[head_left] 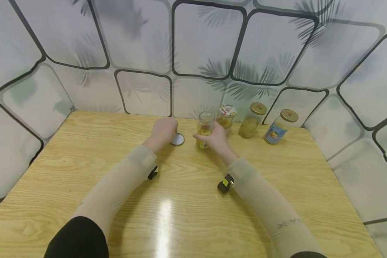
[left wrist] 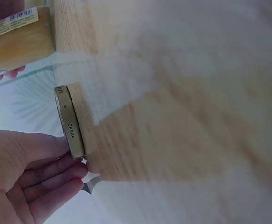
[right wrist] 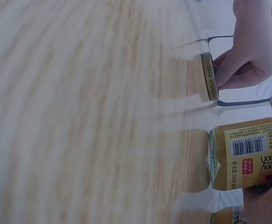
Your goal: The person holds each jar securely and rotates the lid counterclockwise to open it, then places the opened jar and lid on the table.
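Note:
Between the thumb and fingers of my left hand (head_left: 164, 130) is the edge of a round gold lid (left wrist: 69, 122) with "OPEN" printed on its rim. Its pale inner face turns upward on the table in the head view. To its right, my right hand (head_left: 216, 138) grips a glass jar (right wrist: 243, 151) with yellowish contents and a yellow barcode label. The jar is upright and its mouth is uncovered. Whether its base fully touches the wood I cannot tell. The lid and the jar stand a short way apart.
Right of the held jar stand a small jar with a patterned lid (head_left: 228, 110), a gold-lidded jar (head_left: 249, 125) and a blue-labelled jar (head_left: 275, 133). A patterned backdrop (head_left: 145, 91) rises behind the wooden table (head_left: 187, 200).

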Demonstrator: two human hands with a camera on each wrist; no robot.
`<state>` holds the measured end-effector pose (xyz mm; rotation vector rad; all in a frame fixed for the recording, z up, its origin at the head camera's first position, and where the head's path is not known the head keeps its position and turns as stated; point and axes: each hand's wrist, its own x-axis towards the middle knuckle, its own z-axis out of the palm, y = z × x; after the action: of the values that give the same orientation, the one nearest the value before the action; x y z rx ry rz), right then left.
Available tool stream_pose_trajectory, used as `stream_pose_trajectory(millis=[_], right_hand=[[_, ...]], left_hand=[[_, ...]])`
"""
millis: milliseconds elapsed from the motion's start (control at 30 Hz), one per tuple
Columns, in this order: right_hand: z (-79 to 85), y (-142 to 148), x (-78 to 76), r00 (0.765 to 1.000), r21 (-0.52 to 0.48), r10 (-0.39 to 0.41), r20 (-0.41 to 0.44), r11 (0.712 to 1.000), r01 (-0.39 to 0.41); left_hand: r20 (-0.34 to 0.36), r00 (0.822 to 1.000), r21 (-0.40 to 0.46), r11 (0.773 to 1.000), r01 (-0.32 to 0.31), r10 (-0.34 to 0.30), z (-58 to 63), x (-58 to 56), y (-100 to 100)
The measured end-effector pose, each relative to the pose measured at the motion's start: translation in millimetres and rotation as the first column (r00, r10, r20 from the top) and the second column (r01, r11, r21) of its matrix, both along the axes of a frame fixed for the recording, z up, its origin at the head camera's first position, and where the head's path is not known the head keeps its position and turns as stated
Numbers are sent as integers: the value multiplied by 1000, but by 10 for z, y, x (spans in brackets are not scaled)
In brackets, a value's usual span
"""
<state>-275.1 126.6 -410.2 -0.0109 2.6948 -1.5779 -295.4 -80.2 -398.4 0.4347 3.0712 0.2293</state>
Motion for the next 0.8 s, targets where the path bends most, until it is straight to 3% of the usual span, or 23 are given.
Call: stream_pose_trajectory(millis=[267,800], right_hand=[[-16,0,15,1000,-47,-2,-4,999,2],[-90,35,19,994,5,68,-83,998,-68]], left_hand=[[-4,1000,5,1000,-6,6,5,10,-2],[6,1000,-25,1000,-15,15,27,9,15]])
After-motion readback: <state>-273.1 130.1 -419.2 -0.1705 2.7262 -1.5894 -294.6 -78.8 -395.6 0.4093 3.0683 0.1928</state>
